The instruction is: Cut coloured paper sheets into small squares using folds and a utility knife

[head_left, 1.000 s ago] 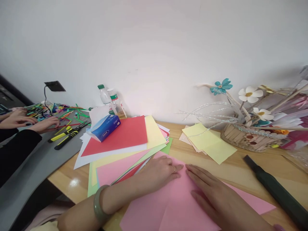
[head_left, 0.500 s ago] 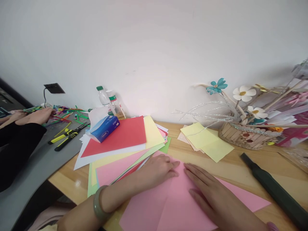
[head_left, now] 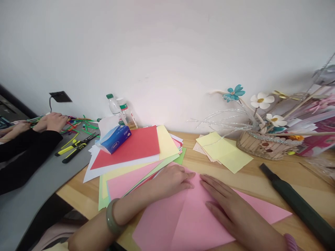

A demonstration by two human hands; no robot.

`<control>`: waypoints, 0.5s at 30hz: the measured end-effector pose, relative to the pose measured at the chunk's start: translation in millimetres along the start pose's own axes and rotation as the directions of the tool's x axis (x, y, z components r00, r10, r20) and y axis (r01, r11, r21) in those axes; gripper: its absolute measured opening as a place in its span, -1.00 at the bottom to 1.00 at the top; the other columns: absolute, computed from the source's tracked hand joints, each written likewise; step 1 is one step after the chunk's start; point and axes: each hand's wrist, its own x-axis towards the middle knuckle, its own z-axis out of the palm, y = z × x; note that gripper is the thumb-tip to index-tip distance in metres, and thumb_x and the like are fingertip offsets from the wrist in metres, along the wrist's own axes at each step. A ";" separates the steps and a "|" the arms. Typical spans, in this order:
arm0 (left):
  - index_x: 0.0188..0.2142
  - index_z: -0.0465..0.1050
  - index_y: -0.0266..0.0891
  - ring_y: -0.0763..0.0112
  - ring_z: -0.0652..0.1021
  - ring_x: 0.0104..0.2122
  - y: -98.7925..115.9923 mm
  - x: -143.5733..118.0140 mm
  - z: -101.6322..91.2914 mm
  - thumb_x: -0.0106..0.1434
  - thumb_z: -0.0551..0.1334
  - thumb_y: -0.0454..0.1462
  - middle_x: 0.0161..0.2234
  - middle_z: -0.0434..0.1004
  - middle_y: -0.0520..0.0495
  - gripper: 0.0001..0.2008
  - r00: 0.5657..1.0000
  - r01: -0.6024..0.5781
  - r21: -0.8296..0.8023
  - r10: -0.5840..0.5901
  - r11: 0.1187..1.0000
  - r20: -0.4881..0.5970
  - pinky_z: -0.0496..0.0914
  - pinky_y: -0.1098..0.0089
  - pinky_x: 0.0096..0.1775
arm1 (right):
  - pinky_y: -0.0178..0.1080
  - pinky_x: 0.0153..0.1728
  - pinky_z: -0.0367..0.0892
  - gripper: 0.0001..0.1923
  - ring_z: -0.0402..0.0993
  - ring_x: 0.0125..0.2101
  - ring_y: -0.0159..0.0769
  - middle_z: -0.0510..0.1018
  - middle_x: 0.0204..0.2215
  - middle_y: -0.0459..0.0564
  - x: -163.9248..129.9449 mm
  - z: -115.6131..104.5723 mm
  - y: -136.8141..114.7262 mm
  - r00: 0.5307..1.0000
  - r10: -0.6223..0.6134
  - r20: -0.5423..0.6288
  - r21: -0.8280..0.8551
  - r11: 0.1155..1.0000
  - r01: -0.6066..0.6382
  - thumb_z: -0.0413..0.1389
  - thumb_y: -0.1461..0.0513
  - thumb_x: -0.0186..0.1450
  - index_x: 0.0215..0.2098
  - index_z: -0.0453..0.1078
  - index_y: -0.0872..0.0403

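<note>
Pink paper sheet [head_left: 206, 223] lies flat on table [head_left: 251, 181], near edge, just right of colored paper stack [head_left: 131, 158]. Your left hand [head_left: 171, 179] and right hand [head_left: 230, 209] — both open, palms pressing sheet. Keep fingers spread, pressure even, sweep outward from fold line — sharper crease.

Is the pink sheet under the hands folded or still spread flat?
Folded: the pink sheet shows an overlapping flap with a diagonal edge, and both the left hand and right hand lie flat on it.
</note>
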 end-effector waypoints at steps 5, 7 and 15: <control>-0.02 0.40 -0.12 0.27 0.46 -0.17 0.9 -3.4 -4.2 0.33 0.11 -0.11 -0.27 0.47 -0.03 -0.71 0.999 0.029 0.058 -0.030 0.998 0.016 0.31 0.37 -0.18 | -0.02 0.09 0.18 -0.45 0.13 0.16 -0.14 0.17 0.19 0.13 -2.2 -3.5 -0.9 1.000 0.005 0.020 0.019 1.000 -0.006 -0.13 0.08 0.34 0.22 0.12 0.18; 0.01 0.39 -0.09 0.26 0.45 -0.15 0.0 -3.4 -2.8 0.35 0.09 -0.13 -0.23 0.47 -0.04 -0.71 0.999 0.041 0.087 -0.041 0.995 0.006 0.32 0.36 -0.18 | -0.01 0.09 0.17 -0.42 0.12 0.16 -0.12 0.15 0.20 0.13 -4.0 -5.8 -3.0 1.000 -0.022 0.021 0.025 0.999 0.021 -0.08 0.05 0.32 0.23 0.10 0.15; -0.02 0.41 -0.05 0.31 0.46 -0.18 -5.7 -2.5 3.8 0.45 -0.16 -0.19 -0.27 0.47 -0.03 -0.62 1.000 0.029 0.141 -0.028 0.990 -0.004 0.32 0.39 -0.22 | -0.07 0.08 0.19 -0.24 0.11 0.16 -0.14 0.13 0.20 0.16 -10.1 -10.7 -21.7 0.951 -0.309 -0.026 0.013 0.951 0.309 0.00 0.00 0.28 0.29 -0.16 0.18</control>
